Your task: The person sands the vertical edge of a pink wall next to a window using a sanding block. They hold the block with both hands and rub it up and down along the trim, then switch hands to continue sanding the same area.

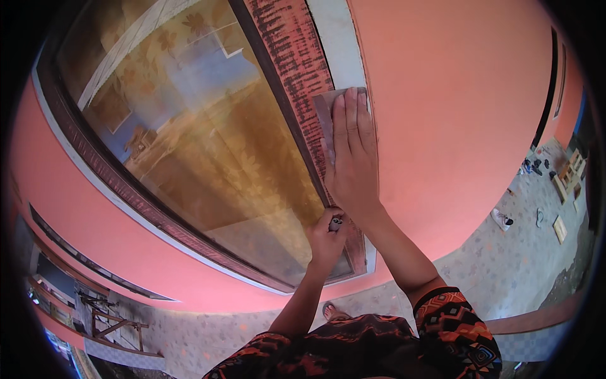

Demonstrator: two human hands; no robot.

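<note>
My right hand [353, 145] lies with its fingers straight over a greyish-brown sheet of sandpaper [324, 108], holding it against the pale grey trim [343, 57] of a window. The sheet's left part sticks out over the reddish, dark-streaked wooden frame [287, 47]. Lower down, my left hand [326, 239] is closed at the bottom part of that frame, close below my right wrist. A small dark-grey thing [335, 223] shows within its curled fingers; its kind I cannot make out. Left of both hands is the window glass [233, 145], with a patterned curtain behind it.
A salmon-pink wall [448, 114] rises right beside the trim. Below spreads a patterned grey floor [464, 284], where a shoe [502, 219], a sandal [540, 218] and a piece of wood [560, 229] lie. A wooden structure [113, 322] stands at the lower left.
</note>
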